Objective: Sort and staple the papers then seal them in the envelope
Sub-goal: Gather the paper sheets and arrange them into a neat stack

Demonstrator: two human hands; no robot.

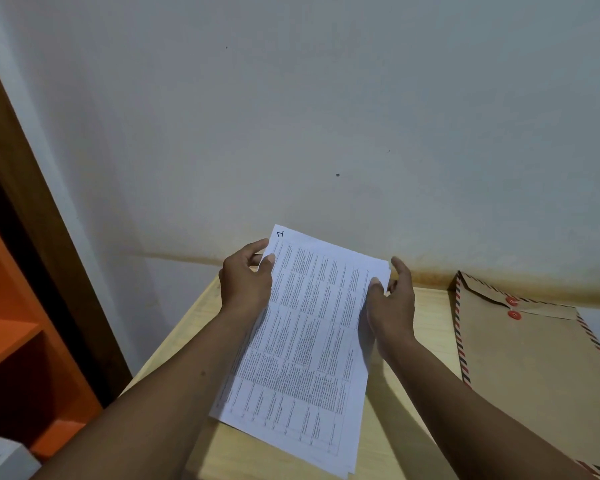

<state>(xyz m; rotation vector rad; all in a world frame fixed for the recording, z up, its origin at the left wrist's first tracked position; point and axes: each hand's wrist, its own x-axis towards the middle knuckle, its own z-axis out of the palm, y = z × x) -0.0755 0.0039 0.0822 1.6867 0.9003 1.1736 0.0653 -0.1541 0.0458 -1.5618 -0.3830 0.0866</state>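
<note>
A stack of printed white papers point(302, 341) with dense table text and a handwritten "1" at its top left corner is held above the light wooden desk point(426, 327). My left hand point(245, 277) grips the stack's left edge near the top, thumb on the front. My right hand point(392, 299) holds the right edge, thumb on the front and fingers behind. A brown envelope point(530, 368) with a red-and-black striped border and two red string buttons lies flat on the desk to the right. No stapler is in view.
A grey-white wall point(326, 116) rises right behind the desk. An orange shelf unit point(18, 341) with a dark wooden frame stands at the left. A white box point(0, 459) sits at the bottom left corner.
</note>
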